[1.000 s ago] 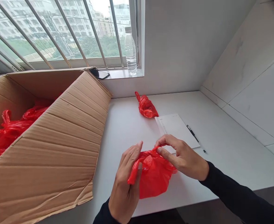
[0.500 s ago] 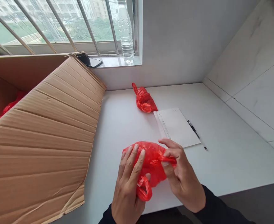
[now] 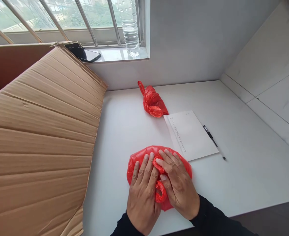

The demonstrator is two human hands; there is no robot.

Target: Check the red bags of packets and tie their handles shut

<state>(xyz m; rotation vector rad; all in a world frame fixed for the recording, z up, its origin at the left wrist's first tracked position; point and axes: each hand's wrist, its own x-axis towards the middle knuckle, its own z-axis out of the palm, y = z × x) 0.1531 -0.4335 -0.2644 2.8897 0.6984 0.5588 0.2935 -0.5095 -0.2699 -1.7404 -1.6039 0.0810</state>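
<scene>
A red plastic bag (image 3: 140, 156) lies puffed out on the white table near its front edge. My left hand (image 3: 144, 190) rests flat on the bag's left half, fingers stretched out. My right hand (image 3: 177, 180) presses on the right half with its fingers extended, the fingertips beside a twisted red handle loop. Another handle loop sticks up between the two hands. What the bag contains is hidden. Farther back, a second red plastic bag (image 3: 154, 101), knotted, lies near the wall, just beyond an open notebook (image 3: 193, 136).
On the left stands a large cardboard box (image 3: 48, 141), its flap leaning over the table (image 3: 125, 121). A pen (image 3: 213, 141) lies right of the notebook. A water bottle (image 3: 131, 31) and a phone (image 3: 90, 55) sit on the windowsill. Tiled wall (image 3: 277, 88) borders the right side.
My right hand has let go of the bag's gathered handle and now lies on top of the bag. The bag looks flatter and wider. The camera view has tilted down slightly.
</scene>
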